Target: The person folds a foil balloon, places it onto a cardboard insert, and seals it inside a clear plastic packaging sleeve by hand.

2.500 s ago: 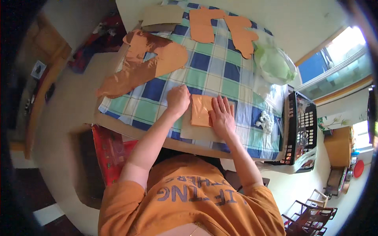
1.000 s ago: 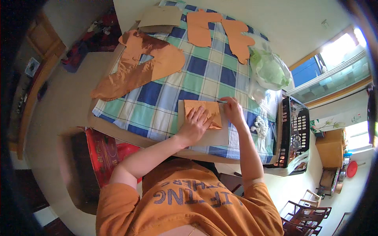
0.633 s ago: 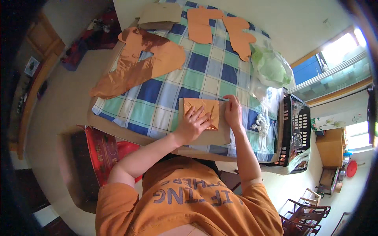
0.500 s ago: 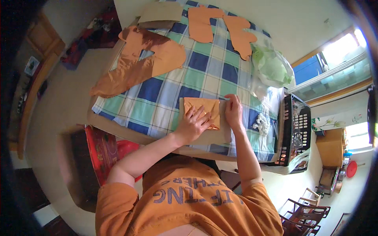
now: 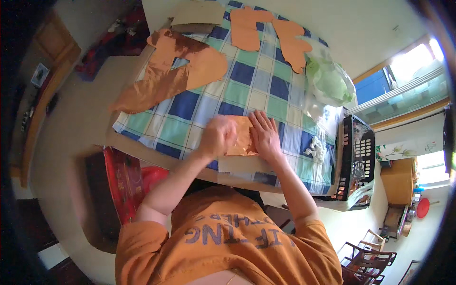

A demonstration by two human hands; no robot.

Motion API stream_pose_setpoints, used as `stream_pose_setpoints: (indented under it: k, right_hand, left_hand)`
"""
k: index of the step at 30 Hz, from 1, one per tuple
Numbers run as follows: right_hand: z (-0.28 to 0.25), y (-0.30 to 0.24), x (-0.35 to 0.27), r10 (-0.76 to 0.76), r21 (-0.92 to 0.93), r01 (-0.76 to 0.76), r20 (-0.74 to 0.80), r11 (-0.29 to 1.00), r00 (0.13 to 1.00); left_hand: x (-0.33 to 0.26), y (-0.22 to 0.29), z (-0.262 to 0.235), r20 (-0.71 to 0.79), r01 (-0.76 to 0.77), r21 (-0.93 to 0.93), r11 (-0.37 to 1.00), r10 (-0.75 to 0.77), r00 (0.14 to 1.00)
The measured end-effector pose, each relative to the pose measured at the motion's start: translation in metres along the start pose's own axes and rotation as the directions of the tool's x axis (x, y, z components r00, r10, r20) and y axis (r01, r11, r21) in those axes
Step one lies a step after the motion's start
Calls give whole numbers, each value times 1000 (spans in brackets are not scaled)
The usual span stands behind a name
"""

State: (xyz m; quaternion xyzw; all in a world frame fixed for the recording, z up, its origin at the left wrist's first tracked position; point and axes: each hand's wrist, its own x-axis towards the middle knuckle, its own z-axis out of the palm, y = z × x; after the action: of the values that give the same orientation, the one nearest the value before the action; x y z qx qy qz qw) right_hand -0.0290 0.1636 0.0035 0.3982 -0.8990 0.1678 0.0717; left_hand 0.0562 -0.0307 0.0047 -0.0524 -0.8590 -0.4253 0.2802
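Checked blue-green cloth covers our desk (image 5: 199,102). At centre frame, our left hand (image 5: 219,137) curls on a thin orange paper sheet (image 5: 243,138), right hand (image 5: 264,135) flat on it; light, creasable, best pinched at edges.

Daylight floods in from the window (image 5: 403,90) at about two o'clock, where the panes blow out to near white. The checked tablecloth (image 5: 247,85) is bright and evenly lit, with only soft, faint shadows. The floor toward nine o'clock is dimmer. The left hand (image 5: 217,137) is smeared by motion blur; the right hand (image 5: 265,135) is sharper. Fisheye distortion bends straight edges toward the rim, and a black vignette rings the frame.
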Motion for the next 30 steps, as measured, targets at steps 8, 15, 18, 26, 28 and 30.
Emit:
stream_pose_setpoints:
  k: [8, 15, 18, 26, 28, 30]
  right_hand:
    - [-1, -1, 0, 51, 31, -51, 4, 998, 999]
    - [-3, 4, -3, 73, 15, -73, 16, 997, 997]
    - [-17, 3, -2, 24, -47, -21, 61, 999, 998]
    - [-10, 12, -7, 54, -18, -54, 18, 998, 998]
    - [-14, 7, -7, 54, -24, -54, 10, 998, 999]
    - [-17, 4, -9, -14, -32, 14, 0, 999, 1000]
  left_hand:
    - [29, -41, -16, 92, 259, 323, 910, -302, 949]
    - [47, -29, -12, 251, 454, 155, 877, -479, 841]
    - [52, -36, 1, 199, 410, 216, 886, -451, 870]
    - [51, -48, 27, 86, 336, -158, 929, -326, 941]
    - [47, -51, 32, 88, 486, -244, 839, -480, 873]
    - [46, -50, 33, 72, 483, -150, 863, -478, 875]
